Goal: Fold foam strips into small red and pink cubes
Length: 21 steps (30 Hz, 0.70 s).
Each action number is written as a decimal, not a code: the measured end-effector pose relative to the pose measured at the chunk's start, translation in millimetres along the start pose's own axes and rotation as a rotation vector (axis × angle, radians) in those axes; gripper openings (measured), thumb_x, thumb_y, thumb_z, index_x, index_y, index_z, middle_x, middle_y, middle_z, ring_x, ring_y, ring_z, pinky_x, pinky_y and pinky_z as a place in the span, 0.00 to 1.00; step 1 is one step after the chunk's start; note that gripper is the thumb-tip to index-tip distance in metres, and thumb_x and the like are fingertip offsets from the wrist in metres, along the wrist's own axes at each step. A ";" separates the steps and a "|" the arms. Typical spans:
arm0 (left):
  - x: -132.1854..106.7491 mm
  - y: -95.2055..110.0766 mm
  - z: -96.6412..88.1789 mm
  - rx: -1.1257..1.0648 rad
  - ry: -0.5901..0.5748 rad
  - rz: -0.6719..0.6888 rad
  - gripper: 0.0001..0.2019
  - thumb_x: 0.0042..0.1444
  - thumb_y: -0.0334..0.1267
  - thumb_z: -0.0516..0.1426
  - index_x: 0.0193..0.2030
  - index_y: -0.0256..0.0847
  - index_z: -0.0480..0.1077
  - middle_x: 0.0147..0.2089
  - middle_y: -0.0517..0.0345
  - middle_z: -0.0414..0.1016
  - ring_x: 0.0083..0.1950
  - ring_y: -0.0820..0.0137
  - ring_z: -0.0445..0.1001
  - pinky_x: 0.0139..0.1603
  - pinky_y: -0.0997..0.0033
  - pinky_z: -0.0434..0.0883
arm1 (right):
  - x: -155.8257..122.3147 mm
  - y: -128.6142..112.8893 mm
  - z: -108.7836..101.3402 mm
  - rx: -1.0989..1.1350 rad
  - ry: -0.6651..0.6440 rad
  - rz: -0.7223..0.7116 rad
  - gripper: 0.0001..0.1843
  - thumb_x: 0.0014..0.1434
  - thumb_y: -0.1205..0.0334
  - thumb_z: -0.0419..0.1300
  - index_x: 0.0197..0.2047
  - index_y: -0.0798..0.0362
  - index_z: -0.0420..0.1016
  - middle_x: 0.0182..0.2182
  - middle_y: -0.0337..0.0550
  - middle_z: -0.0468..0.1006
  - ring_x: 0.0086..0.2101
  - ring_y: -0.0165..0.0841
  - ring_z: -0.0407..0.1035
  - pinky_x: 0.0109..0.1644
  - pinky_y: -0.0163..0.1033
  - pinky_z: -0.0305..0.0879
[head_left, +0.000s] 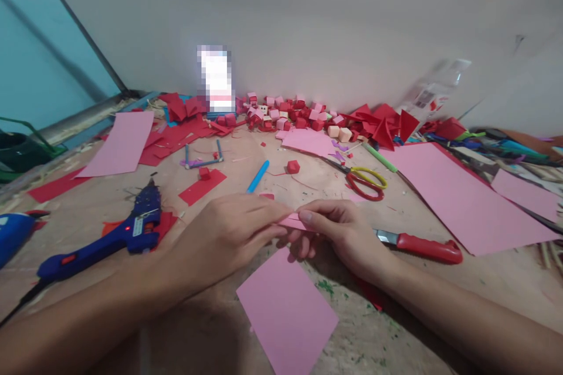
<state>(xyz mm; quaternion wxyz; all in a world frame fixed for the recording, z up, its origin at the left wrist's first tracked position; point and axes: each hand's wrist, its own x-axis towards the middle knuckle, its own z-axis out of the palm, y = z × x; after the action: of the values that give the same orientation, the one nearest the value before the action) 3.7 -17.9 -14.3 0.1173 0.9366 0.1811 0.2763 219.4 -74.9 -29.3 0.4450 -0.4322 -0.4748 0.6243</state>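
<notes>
- A blue glue gun [109, 237] is laid on the worktop [484, 281] at the left.
- A small pink paper strip [294, 221] is pinched between the left hand [229, 234] and right hand [338, 231], above a pink sheet [285, 310].
- A red-handled cutter [422, 246] is seen just right.

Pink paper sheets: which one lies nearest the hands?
The square pink sheet just below both hands; the others lie far left, far right and near the wall.
</notes>
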 end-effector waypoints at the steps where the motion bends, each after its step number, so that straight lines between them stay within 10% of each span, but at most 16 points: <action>1: -0.7 -1.1 -0.2 0.020 0.007 0.041 0.10 0.72 0.36 0.54 0.48 0.38 0.77 0.48 0.50 0.84 0.47 0.62 0.81 0.49 0.64 0.73 | 0.0 0.1 -0.4 0.013 0.002 -0.001 0.18 0.64 0.51 0.67 0.33 0.58 0.82 0.25 0.47 0.84 0.24 0.33 0.79 0.27 0.32 0.68; 21: -1.1 1.2 0.0 0.123 0.011 0.115 0.13 0.73 0.31 0.49 0.41 0.36 0.74 0.44 0.48 0.82 0.42 0.65 0.78 0.43 0.67 0.71 | -1.0 -3.1 2.0 -0.034 -0.024 0.016 0.18 0.63 0.48 0.66 0.36 0.57 0.82 0.28 0.48 0.86 0.25 0.32 0.78 0.28 0.33 0.68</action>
<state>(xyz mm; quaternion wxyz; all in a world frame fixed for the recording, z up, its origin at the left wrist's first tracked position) 3.2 -19.5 -14.4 0.0427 0.9493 0.1443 0.2761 218.2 -75.8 -25.8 0.4268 -0.4360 -0.4869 0.6250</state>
